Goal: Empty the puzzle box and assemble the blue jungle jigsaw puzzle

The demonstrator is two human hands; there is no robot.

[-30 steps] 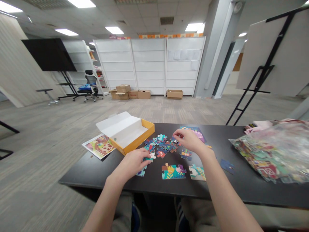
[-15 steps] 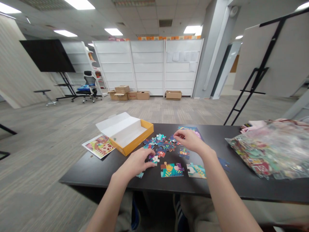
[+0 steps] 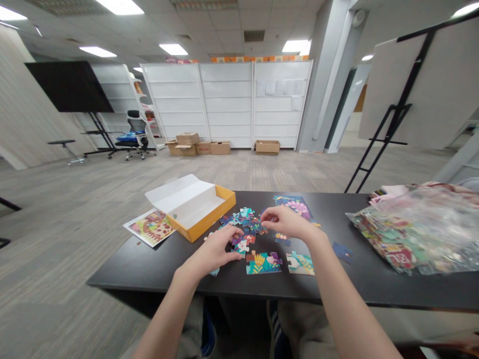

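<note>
Loose jigsaw puzzle pieces [image 3: 245,213] lie in a pile on the black table. At the pile's left edge is my left hand [image 3: 217,249], thumb and fingers apart, beside a piece with a white animal [image 3: 242,246]. My right hand [image 3: 284,220] reaches over the right part of the pile, fingers curled together; whatever is between the fingertips is hidden. Nearer me lie a joined yellow-flower section [image 3: 264,263] and a pale teal section [image 3: 299,263], partly behind my right forearm. A dark blue section with a pink shape [image 3: 297,207] lies beyond my right hand.
An open yellow box [image 3: 204,222] with a white lining stands at the table's left, beside a picture card [image 3: 152,227]. A clear bag of puzzle pieces [image 3: 415,232] fills the right side. One dark blue piece [image 3: 342,253] lies right of my right forearm.
My right hand has moved slightly left and lower over the pile, uncovering more of the dark blue section behind it. My left hand stays by the same pieces. The whole view has shifted slightly.
</note>
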